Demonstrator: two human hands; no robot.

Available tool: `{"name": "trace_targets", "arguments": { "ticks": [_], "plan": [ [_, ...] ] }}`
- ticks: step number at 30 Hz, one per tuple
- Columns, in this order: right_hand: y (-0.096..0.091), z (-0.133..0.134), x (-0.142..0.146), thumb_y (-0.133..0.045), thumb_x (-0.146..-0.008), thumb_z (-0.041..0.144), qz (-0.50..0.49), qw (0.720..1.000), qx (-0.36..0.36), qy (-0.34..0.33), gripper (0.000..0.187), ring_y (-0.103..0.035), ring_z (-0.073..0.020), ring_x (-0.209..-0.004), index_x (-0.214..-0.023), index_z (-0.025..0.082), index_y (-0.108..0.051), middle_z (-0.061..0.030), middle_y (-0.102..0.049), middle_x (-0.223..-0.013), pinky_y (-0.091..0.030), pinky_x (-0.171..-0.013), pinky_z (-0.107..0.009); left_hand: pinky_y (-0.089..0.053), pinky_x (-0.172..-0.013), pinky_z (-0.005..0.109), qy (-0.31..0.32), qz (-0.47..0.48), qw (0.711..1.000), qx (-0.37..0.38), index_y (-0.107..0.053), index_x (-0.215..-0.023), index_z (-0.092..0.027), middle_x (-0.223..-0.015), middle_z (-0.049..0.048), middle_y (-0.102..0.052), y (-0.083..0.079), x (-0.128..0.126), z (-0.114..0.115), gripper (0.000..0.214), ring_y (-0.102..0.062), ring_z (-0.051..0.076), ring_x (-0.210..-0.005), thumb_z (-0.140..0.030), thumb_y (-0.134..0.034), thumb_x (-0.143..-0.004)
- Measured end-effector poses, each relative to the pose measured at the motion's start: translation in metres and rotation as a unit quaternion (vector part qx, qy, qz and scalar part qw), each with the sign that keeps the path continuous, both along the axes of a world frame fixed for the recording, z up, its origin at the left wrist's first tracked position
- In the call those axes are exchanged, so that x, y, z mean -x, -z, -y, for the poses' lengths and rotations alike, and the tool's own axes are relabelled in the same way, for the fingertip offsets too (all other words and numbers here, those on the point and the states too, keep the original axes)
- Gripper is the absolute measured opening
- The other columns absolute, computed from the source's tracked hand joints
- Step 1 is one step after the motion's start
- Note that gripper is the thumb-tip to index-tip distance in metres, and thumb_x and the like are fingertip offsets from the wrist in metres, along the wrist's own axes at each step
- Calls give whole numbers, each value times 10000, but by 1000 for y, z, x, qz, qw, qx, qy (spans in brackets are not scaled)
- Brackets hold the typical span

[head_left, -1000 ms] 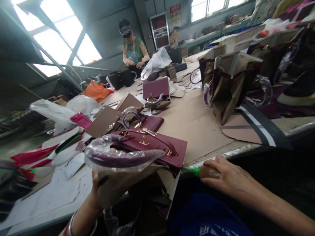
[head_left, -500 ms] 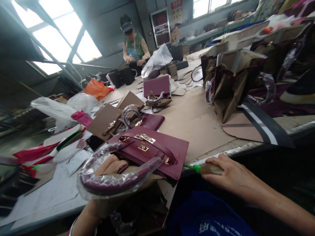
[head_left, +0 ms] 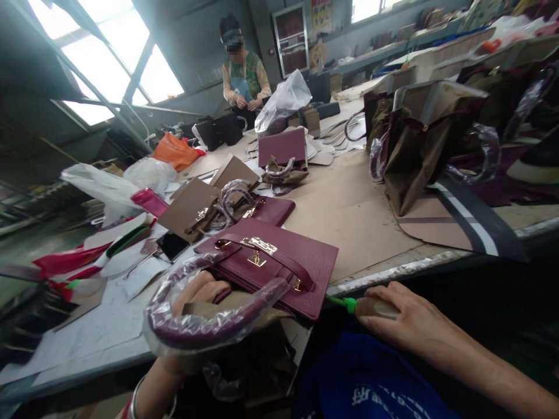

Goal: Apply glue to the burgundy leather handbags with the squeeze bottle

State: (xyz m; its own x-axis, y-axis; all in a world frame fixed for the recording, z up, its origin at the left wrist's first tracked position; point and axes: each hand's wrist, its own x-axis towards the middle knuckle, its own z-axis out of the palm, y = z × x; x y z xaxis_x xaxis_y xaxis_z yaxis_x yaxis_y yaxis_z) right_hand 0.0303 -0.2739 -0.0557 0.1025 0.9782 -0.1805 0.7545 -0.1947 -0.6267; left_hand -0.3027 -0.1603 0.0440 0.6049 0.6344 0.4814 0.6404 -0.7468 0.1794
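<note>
A burgundy leather handbag [head_left: 317, 265] with gold clasps tilts at the table's near edge. Its curved handle [head_left: 213, 329], wrapped in clear plastic, arches in front of my left hand [head_left: 201, 294]. That hand reaches in behind the handle, its curled fingers gripping the bag by its opening and brownish lining. Lower right, my right hand [head_left: 408, 314] is closed around a small brownish glue bottle [head_left: 378, 308] with a green nozzle. The nozzle tip points at the bag's right edge; whether it touches is hidden.
Brown handbags [head_left: 187, 209] and a phone [head_left: 173, 245] lie beyond the bag, with papers [head_left: 94, 323] at left. Open unfinished bags [head_left: 414, 145] stand at right. A co-worker [head_left: 245, 81] works across the table [head_left: 349, 203].
The view has shifted slightly, so the table's things appear a little further right. Both hands keep their grips, the nozzle still at the bag's edge. The co-worker's hands have come closer together.
</note>
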Motion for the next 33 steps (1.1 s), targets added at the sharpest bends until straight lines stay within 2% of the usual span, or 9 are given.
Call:
{"name": "trace_targets", "arguments": {
  "ticks": [5,9,13,19,24,29,33],
  "plan": [
    [-1,2,3,-577,-745,443,-48,998,33,-18,288,-628,-185,-769,-971,287,-664,-19,-622,-869,-494,-650,-263,-431,-522,244,-4,3,1000,4,-597,-750,-217,-653,19,-531,4,1,1,167,-505,137,-586,-301,-488,-845],
    [1,-7,-1,-563,-760,475,-8,1000,0,26,332,-629,-219,-842,-998,266,-660,-45,-624,-930,-492,-733,-312,-425,-543,243,-5,1,1000,-2,-602,-772,-215,-686,17,-547,4,1,1,188,-513,138,-610,-333,-482,-855],
    [4,-9,-1,-564,-758,473,-4,1000,6,16,332,-631,-218,-804,-996,263,-661,-49,-618,-902,-491,-731,-327,-419,-545,250,-1,-7,1000,-9,-589,-775,-212,-669,11,-528,2,0,1,167,-502,136,-594,-332,-499,-847],
    [8,-2,-1,-563,-742,453,-37,998,57,2,314,-628,-215,-823,-969,261,-663,-41,-632,-899,-488,-710,-302,-436,-552,238,27,-13,998,-51,-580,-784,-207,-680,11,-550,-1,-4,0,132,-515,132,-602,-294,-498,-840],
    [8,-4,-4,-549,-748,524,-3,998,52,35,401,-614,-222,-853,-1049,274,-638,-43,-592,-937,-469,-778,-325,-444,-540,237,20,-24,998,-62,-581,-761,-194,-677,21,-567,-5,-7,2,164,-529,138,-609,-281,-472,-847],
    [4,-1,-3,-551,-744,526,5,998,57,20,385,-611,-218,-849,-1036,288,-629,-30,-573,-937,-461,-791,-327,-449,-554,246,9,-22,999,-38,-593,-739,-185,-656,21,-559,-6,-9,1,185,-522,135,-594,-266,-466,-845],
    [2,-3,-3,-545,-743,546,-1,998,47,36,419,-609,-220,-864,-1068,292,-622,-29,-578,-969,-464,-777,-321,-436,-554,276,10,-59,997,-47,-590,-689,-182,-633,30,-564,-4,-8,0,224,-503,151,-588,-290,-459,-835]
  ]
}}
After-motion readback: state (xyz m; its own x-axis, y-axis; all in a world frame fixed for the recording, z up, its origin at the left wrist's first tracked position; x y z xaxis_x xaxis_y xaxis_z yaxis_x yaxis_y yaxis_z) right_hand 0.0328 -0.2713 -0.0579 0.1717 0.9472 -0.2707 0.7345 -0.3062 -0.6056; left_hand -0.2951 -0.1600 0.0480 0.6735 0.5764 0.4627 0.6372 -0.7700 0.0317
